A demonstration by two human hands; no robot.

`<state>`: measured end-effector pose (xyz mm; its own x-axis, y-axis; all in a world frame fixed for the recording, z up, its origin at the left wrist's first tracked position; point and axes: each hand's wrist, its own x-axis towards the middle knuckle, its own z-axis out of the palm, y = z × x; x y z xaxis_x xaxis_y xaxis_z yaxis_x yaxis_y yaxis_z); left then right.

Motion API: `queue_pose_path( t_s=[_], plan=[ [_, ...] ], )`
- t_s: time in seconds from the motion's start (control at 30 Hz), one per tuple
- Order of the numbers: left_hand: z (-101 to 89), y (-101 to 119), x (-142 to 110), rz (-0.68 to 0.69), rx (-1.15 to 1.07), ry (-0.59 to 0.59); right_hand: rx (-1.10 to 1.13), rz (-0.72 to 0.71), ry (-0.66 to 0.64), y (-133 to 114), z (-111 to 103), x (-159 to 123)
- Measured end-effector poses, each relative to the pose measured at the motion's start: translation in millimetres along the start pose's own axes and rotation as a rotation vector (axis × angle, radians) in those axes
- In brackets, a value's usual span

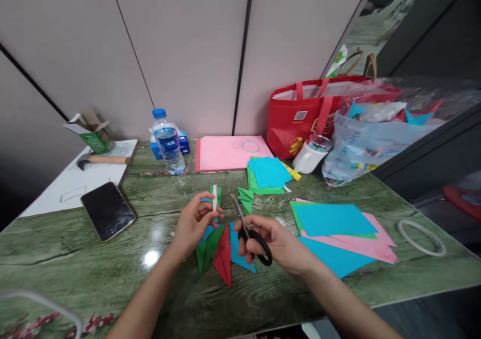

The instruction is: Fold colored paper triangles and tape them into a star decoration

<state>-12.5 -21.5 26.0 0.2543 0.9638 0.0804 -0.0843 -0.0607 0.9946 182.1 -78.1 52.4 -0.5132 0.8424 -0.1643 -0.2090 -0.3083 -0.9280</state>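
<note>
My left hand [197, 218] pinches a narrow white roll of tape [215, 198], seen edge-on, between thumb and fingers. In my right hand [276, 238] is a pair of scissors [257, 243] with black handles; the blades point up and away from me, near the tape. Just beneath my hands, folded paper pieces fan out on the table: a green one [208, 252], a red one [223, 261] and a blue one [240, 253]. Beyond the scissors' tips lies another folded green piece [246, 198]. My left hand partly hides some folded paper.
Coloured sheets [334, 219] lie to the right, beside a white ring [421, 237]. Blue squares [268, 171] and a pink pack [229, 153] are farther back. A water bottle [169, 146], phone [107, 211], hammer [107, 160], mug [311, 156] and red bag [283, 123] stand or lie around.
</note>
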Motion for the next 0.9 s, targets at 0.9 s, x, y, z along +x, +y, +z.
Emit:
queue_pose_path(
  t_s=[0.9],
  plan=[
    [7.5, 0, -10, 0.128, 0.105, -0.042, 0.293, 0.186, -0.351, 13, -24, 6]
  ],
)
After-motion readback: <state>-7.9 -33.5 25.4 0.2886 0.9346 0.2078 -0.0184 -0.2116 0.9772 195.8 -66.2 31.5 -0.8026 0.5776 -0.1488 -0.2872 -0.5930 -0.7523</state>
